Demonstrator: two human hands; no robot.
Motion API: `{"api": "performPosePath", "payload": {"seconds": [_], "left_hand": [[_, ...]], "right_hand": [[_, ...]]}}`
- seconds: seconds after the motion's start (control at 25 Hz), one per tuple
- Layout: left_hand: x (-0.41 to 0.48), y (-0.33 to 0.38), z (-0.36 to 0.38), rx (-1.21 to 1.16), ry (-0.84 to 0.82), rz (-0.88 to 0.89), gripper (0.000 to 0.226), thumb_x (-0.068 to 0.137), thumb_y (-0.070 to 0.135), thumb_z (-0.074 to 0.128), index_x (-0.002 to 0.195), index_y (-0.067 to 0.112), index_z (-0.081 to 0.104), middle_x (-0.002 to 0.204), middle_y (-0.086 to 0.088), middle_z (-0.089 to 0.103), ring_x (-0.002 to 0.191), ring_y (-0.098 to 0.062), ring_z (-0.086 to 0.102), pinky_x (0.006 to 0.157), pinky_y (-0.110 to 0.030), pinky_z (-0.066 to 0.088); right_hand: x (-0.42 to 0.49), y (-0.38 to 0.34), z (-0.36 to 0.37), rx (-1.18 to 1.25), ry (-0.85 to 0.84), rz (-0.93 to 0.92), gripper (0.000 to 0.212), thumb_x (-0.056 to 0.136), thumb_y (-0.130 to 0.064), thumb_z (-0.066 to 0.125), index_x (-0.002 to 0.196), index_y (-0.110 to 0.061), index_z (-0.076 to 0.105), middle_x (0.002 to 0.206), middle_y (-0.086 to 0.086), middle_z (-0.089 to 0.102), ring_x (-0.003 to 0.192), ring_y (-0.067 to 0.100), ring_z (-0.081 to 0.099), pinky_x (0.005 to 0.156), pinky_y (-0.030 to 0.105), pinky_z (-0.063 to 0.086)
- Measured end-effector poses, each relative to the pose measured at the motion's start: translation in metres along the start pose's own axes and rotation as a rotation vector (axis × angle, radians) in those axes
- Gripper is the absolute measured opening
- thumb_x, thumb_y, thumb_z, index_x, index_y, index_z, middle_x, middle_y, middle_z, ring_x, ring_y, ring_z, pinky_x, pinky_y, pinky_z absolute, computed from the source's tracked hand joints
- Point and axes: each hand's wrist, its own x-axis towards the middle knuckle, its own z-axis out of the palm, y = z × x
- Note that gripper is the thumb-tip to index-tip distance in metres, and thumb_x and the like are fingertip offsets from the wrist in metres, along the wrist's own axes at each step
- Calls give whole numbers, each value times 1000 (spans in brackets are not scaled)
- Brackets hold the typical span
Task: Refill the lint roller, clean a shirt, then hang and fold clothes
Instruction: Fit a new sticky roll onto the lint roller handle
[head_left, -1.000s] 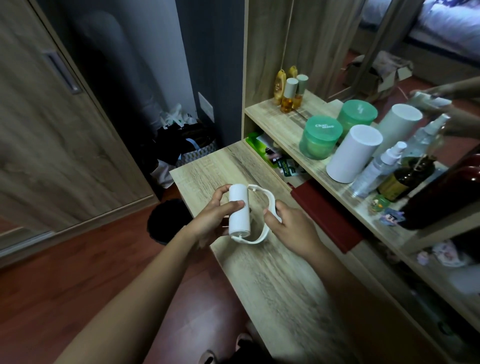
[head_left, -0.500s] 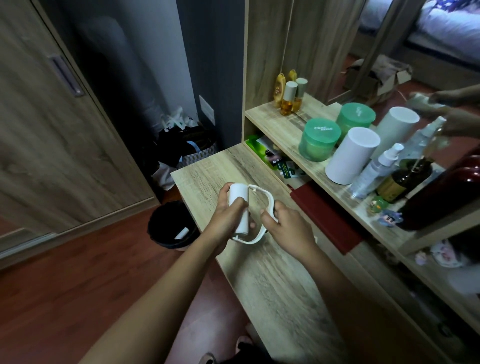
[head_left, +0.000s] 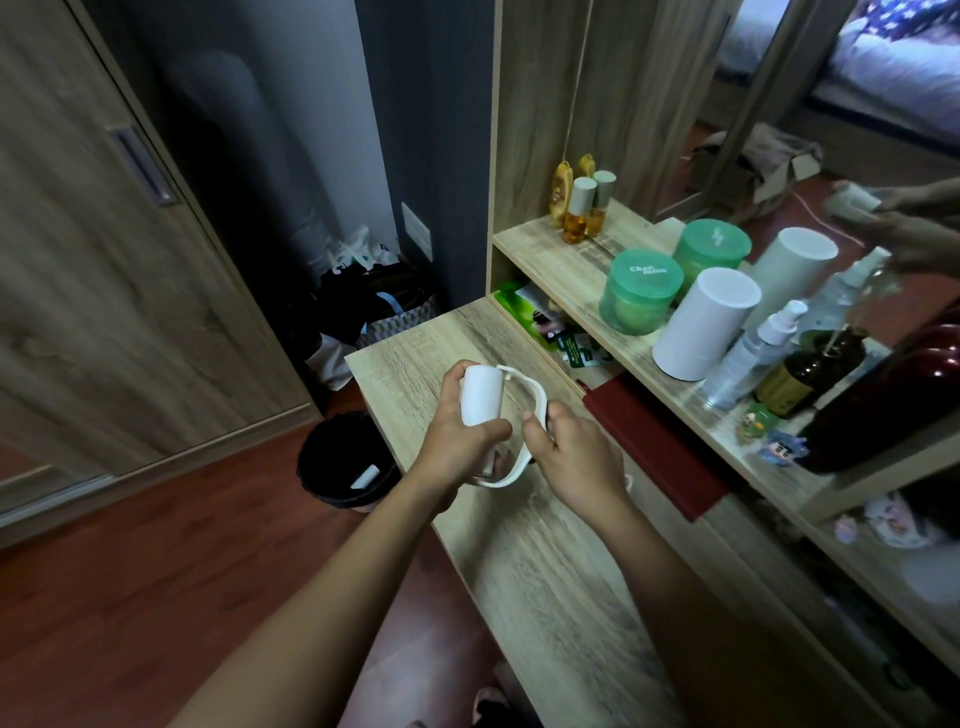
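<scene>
Left hand (head_left: 460, 441) wraps the white refill roll (head_left: 480, 397), right hand (head_left: 569, 460) grips the lint roller handle (head_left: 522, 415), both just above the bench (head_left: 545, 571) near its far-left corner, probably bracing to seat the roll.

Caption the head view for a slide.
Left hand grips the white cylindrical lint roll while right hand holds its white plastic handle over the wooden desk.

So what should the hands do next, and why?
Probably the left hand should press the white cylindrical roll it grips firmly into the white curved plastic handle the right hand holds; the roll's lower end is hidden, so seating is unconfirmed.
</scene>
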Motion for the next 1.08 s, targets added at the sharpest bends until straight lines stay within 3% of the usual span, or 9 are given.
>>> {"api": "performPosePath", "payload": {"seconds": [0.12,0.24,0.32,0.4,0.44,0.56,0.76,1.08], "left_hand": [[0,0,-2,23,-25,11,60,74,-2,58,113,39,41,85,-6,49,50,-22,51,49,-30,47],[-2,-2,-6,91,-15,16,60,71,5,61,113,41,40,87,-9,51,56,-24,52,51,-32,48],[-7,-4,-6,148,-11,39,59,67,11,62,111,43,40,87,-7,52,57,-23,53,51,-32,49],[-12,-7,-4,205,-19,67,60,63,16,62,110,45,39,85,-4,53,60,-23,55,53,-37,52],[-15,-7,-2,224,-22,80,61,62,18,62,110,46,39,84,-5,53,62,-23,55,55,-41,53],[-15,-5,-1,243,-39,101,64,63,17,62,112,47,36,83,-10,55,61,-26,56,56,-45,54],[-17,5,-9,287,-115,123,63,63,16,60,111,49,35,77,-9,53,56,-24,54,52,-35,49],[-26,7,-18,382,-126,207,62,69,14,63,111,49,32,76,-4,57,56,-17,56,53,-32,50]], "right_hand": [[0,3,3,43,-30,-2,30,92,-47,38,77,-22,41,75,1,57,78,28,60,64,33,36],[3,6,-1,240,-156,19,31,90,-47,43,78,-19,50,63,-3,59,66,23,65,66,40,50],[3,6,-6,356,-208,41,34,91,-46,43,84,-16,56,61,-3,60,58,19,65,65,34,56],[0,3,-5,349,-176,54,38,96,-44,36,87,-12,55,67,-1,58,62,19,62,56,17,51],[-1,2,-2,324,-124,61,39,98,-43,31,90,-14,55,71,2,58,70,23,62,59,18,50],[-3,-2,4,313,2,111,45,97,-45,25,107,-18,59,87,13,63,87,33,61,78,41,51],[-7,-11,4,368,71,128,45,99,-37,27,112,-8,58,99,17,64,94,33,58,79,37,44],[-6,-17,11,329,35,48,39,99,-40,27,96,-17,59,74,1,54,72,22,53,66,33,39]]}}
